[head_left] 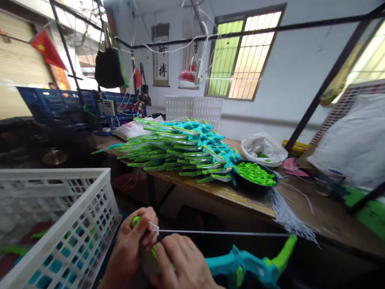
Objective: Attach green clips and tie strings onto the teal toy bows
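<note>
2 hands (129,245) (183,259) w/ bow (254,265); scroll (161,56) "搏"

Across from me, on the wall (279,76), I can read big black brush characters on the left scroll (157,56): the lower one is 搏, and the upper one looks to me like 拼, though it is smeared. The small writing beside them is too fine for me. The second scroll (187,46) bears black characters I can't make out, partly behind the lamp (187,75). To my left, a red flag (49,51) shows a yellow star.
</note>
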`<state>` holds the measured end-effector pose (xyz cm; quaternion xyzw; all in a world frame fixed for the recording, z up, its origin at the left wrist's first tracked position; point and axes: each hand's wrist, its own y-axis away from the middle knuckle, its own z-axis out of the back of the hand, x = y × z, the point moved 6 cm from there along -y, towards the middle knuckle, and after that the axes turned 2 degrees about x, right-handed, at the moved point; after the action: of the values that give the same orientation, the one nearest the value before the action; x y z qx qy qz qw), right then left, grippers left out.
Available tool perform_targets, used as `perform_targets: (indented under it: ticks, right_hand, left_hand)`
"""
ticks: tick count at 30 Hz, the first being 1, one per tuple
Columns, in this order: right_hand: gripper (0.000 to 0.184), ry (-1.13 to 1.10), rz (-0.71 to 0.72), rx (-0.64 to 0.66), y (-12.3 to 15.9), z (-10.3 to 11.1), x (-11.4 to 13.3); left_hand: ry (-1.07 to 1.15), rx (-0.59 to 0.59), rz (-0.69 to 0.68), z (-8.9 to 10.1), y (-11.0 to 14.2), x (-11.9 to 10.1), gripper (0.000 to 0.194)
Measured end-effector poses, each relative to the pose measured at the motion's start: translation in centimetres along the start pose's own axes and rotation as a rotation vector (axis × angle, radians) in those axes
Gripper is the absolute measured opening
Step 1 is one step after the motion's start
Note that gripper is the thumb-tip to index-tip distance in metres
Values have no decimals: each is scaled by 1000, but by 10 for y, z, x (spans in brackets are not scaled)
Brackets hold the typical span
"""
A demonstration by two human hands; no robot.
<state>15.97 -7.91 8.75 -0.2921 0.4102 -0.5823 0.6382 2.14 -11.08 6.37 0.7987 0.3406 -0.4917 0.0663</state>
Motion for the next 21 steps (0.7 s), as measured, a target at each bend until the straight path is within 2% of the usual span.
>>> perform_targets:
  ticks: [2,3,6,8,10,12,13,14,15,17,18,19,21]
  right_hand:
    - [39,90,11,-27,2,-9,4]
    - [40,133,-10,1,2,-13,4]
    - [55,170,-17,293,-7,-22,-4]
    - [64,133,68,494,-18,-19,-15]
    - [58,101,115,599,-32,-12,-42]
    - [38,87,18,594,-49,-2,-91]
    - [26,69,-75,566,-58,3,-124]
    - [13,55,-145,528,-67,8,-157]
    - [9,37,-174,492,-76,11,-190]
    - [42,-33,-231,407,-95,16,-255]
    - [45,-83,-270,356,-104,16,-286]
    - [39,-135,-317,294,-114,14,-314]
    - [38,-243,-438,150,-128,7,-361]
  left_hand:
    - [42,-46,-73,-4,-8,-18,43]
    - [57,-64,-118,-7,-11,-26,44]
    - [80,-97,-291,-18,-20,-44,43]
    - [95,-111,-381,-24,-26,-47,35]
    - [87,-107,-380,-27,-32,-43,27]
    - [7,-108,-345,-23,-31,-37,41]
    - [-62,-136,-341,-16,-27,-37,50]
    - [-149,-186,-345,-5,-19,-38,54]
    - [-254,-255,-346,9,-9,-41,54]
    - [-497,-415,-319,45,16,-50,46]
    - [-638,-494,-297,65,30,-56,43]
    - [-783,-564,-301,86,44,-66,42]
    - [-1127,-694,-370,123,76,-92,38]
